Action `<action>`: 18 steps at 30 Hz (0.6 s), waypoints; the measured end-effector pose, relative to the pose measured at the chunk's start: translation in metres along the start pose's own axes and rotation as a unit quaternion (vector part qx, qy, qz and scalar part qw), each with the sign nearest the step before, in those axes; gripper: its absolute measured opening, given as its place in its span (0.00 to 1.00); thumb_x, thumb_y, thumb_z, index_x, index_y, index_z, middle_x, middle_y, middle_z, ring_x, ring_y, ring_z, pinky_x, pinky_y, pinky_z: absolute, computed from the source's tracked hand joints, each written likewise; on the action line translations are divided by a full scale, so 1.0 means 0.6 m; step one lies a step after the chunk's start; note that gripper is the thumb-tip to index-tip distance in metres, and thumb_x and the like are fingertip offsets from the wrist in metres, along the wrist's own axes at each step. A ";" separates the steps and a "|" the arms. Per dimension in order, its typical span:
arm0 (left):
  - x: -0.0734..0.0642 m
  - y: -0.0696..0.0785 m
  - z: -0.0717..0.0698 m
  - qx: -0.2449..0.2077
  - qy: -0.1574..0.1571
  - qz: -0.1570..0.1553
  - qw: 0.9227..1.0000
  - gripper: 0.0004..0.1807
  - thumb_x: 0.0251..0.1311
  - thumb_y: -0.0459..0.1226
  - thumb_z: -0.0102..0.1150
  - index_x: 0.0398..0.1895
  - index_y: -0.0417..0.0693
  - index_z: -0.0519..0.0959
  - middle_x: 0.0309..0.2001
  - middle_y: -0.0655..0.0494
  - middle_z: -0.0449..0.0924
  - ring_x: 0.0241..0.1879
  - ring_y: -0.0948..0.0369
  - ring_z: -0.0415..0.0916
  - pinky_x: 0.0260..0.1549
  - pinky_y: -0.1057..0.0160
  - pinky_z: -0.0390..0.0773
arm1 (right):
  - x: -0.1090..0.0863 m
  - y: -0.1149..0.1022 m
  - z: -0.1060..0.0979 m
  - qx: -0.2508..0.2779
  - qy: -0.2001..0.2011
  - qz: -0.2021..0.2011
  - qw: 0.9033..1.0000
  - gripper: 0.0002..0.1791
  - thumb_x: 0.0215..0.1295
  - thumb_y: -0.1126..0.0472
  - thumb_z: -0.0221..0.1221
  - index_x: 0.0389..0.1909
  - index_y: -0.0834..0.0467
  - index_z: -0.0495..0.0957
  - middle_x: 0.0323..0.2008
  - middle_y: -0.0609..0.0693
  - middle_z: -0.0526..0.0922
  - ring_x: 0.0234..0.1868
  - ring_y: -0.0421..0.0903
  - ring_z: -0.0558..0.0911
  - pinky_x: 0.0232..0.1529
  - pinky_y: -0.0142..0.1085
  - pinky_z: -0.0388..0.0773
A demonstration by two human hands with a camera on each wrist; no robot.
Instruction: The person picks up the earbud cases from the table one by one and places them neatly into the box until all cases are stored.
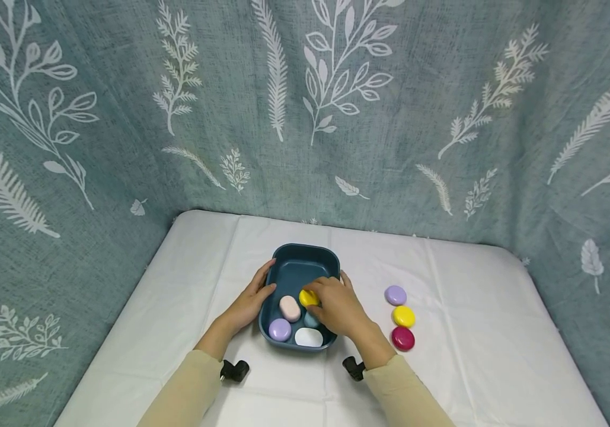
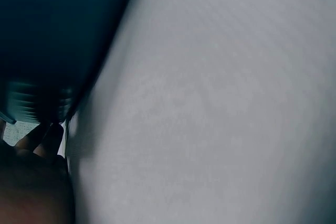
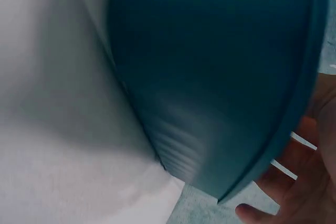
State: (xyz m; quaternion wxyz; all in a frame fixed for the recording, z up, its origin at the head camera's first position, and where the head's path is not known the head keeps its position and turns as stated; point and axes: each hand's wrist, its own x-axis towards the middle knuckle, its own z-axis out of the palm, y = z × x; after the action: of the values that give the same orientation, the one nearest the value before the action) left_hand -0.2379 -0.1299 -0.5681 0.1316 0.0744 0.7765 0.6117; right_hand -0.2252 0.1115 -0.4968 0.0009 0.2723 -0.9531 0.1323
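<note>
A: Where is the blue tub (image 1: pixel 305 254)?
B: Mid-counter (image 1: pixel 283 394), on the white cloth, with its long sides running from 12 to 6 o'clock.

A: And the hands?
B: The left hand (image 1: pixel 246 307) grips the tub's wall at 9 o'clock, thumb at the rim. The right hand (image 1: pixel 339 303) reaches in over the 3 o'clock wall, pinching a yellow disc (image 1: pixel 307 298) between thumb and finger.

A: So that disc is inside the rim?
B: Yes, seen from above it's near the middle, a touch toward 3 o'clock. The right-wrist view has other fingers of that hand beyond the tub's outer wall.

A: What else lies in the tub?
B: A pink oval piece (image 1: pixel 290 309) toward 8 o'clock, a lavender disc (image 1: pixel 280 330) at 7, a white oval piece (image 1: pixel 309 337) near 6, and a grey-blue piece (image 1: pixel 311 321) at 5, partly hidden by the right hand.

A: Anything outside?
B: Well apart from the tub, between 3 and 4 o'clock, three discs make a row: a second lavender disc (image 1: pixel 395 295) at the 12 o'clock end, a second yellow disc (image 1: pixel 403 316), then a crimson disc (image 1: pixel 403 338) at the 6 o'clock end.
</note>
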 end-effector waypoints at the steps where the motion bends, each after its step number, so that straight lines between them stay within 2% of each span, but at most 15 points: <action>1: 0.000 0.000 0.000 -0.001 0.000 0.000 1.000 0.29 0.73 0.51 0.43 0.71 0.89 0.47 0.77 0.71 0.42 0.77 0.61 0.39 0.74 0.44 0.44 | 0.002 0.000 0.003 -0.003 -0.001 -0.004 1.000 0.21 0.60 0.51 0.66 0.55 0.48 0.80 0.53 0.45 0.82 0.56 0.47 0.77 0.72 0.62 0.49; 6: -0.001 0.000 0.000 -0.001 -0.004 0.003 1.000 0.29 0.74 0.50 0.42 0.71 0.89 0.46 0.77 0.71 0.42 0.77 0.61 0.39 0.74 0.44 0.44 | 0.009 -0.002 0.013 -0.002 -0.011 -0.025 1.000 0.21 0.62 0.53 0.65 0.55 0.51 0.80 0.52 0.47 0.82 0.57 0.49 0.78 0.72 0.62 0.50; 10: -0.002 -0.001 -0.001 0.004 -0.014 -0.006 1.000 0.30 0.74 0.50 0.41 0.71 0.90 0.44 0.76 0.73 0.41 0.77 0.63 0.38 0.74 0.46 0.44 | 0.008 -0.003 0.017 -0.008 -0.024 -0.030 0.999 0.22 0.62 0.54 0.65 0.56 0.53 0.79 0.53 0.49 0.82 0.58 0.50 0.78 0.72 0.60 0.52; 15: 0.000 0.001 -0.001 0.004 -0.013 -0.008 1.000 0.30 0.74 0.50 0.40 0.73 0.86 0.44 0.78 0.66 0.39 0.78 0.59 0.36 0.74 0.44 0.42 | 0.008 -0.002 0.017 -0.009 -0.036 -0.029 0.999 0.23 0.61 0.53 0.65 0.58 0.54 0.78 0.55 0.50 0.81 0.60 0.49 0.77 0.72 0.58 0.52; 18: 0.002 0.003 0.000 0.006 -0.005 -0.001 1.000 0.30 0.74 0.49 0.41 0.73 0.83 0.45 0.78 0.66 0.39 0.78 0.58 0.37 0.74 0.43 0.42 | 0.009 -0.003 0.013 -0.003 -0.036 -0.025 0.999 0.24 0.61 0.53 0.65 0.58 0.54 0.78 0.56 0.51 0.80 0.61 0.49 0.76 0.72 0.58 0.53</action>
State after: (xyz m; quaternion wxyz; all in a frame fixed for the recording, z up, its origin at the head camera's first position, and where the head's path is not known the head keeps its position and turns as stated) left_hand -0.2389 -0.1291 -0.5663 0.1352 0.0776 0.7797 0.6065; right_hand -0.2286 0.1052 -0.5037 -0.0294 0.3007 -0.9457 0.1197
